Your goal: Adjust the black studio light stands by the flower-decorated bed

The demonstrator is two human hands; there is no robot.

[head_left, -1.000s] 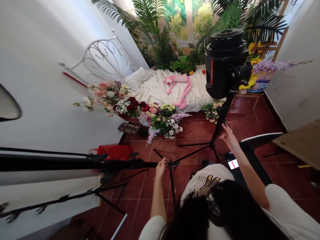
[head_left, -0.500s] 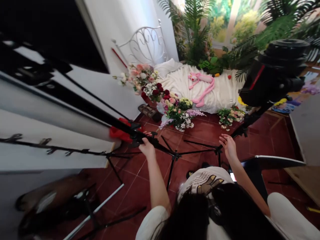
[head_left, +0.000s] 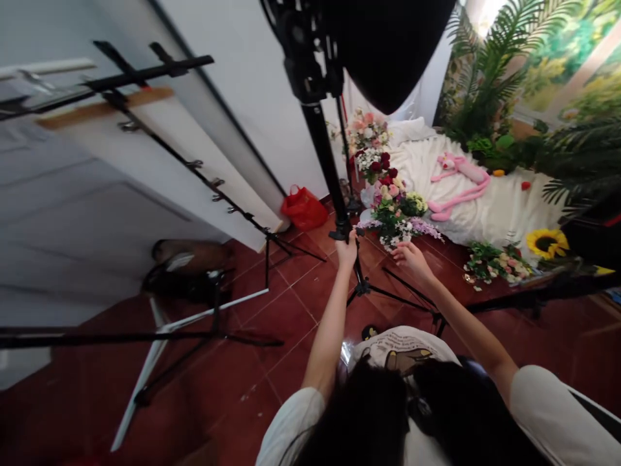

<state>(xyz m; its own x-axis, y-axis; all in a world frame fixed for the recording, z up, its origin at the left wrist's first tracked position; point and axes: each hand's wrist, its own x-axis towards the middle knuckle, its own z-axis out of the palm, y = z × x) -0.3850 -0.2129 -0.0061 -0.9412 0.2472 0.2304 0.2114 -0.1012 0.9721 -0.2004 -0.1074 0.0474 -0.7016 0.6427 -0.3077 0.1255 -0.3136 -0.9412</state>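
Note:
My left hand (head_left: 346, 249) is wrapped round the lower column of a black light stand (head_left: 326, 152), just under its locking collar. A large black softbox (head_left: 388, 52) is at the top of that stand. My right hand (head_left: 411, 256) hovers to the right of the column, fingers apart and slightly bent, with nothing in it. Beyond my right hand, bunches of artificial flowers (head_left: 395, 210) stand on the floor along a bed covered in cream cloth (head_left: 509, 200). A pink plush toy (head_left: 460, 178) lies on the cloth.
A red plastic bag (head_left: 305, 208) sits by the wall. At left are a black backdrop stand with clips (head_left: 194, 163) and a white-legged frame (head_left: 208, 309). Tripod legs (head_left: 402, 296) spread over the red tiles. A black camera (head_left: 594, 236) is at the right edge, near a sunflower (head_left: 546, 243).
My view has turned left, so the stand appears more upright and central. My right hand has come across from the camera tripod's side towards the light stand. My left hand stays at the stand.

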